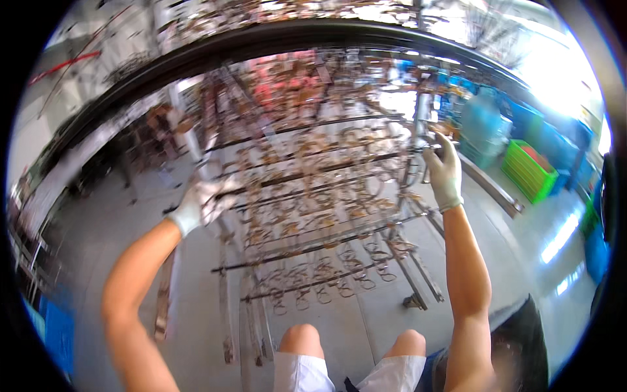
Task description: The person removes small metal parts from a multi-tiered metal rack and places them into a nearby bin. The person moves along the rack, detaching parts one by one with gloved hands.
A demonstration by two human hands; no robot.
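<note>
A dark rod (320, 170), hung with small wire loops, spans between my two gloved hands. My left hand (204, 201), in a pale glove, closes round the rod's left end; motion blur softens its fingers. Higher up on the right, my right hand (445, 171) grips the other end, with fingers bent and thumb side toward the rod. Below and behind it are more rods of a metal rack (294, 260), with rows of wire loops (323, 287) dangling from them. Blur hides how the loops are fastened.
A thick dark bar (313, 29) arches across the top. The rack's legs (418, 281) stand on the grey floor, one on a caster. At the right are a green crate (529, 171), blue containers (565, 153) and a dark bag (522, 346). A blue box (57, 333) sits lower left.
</note>
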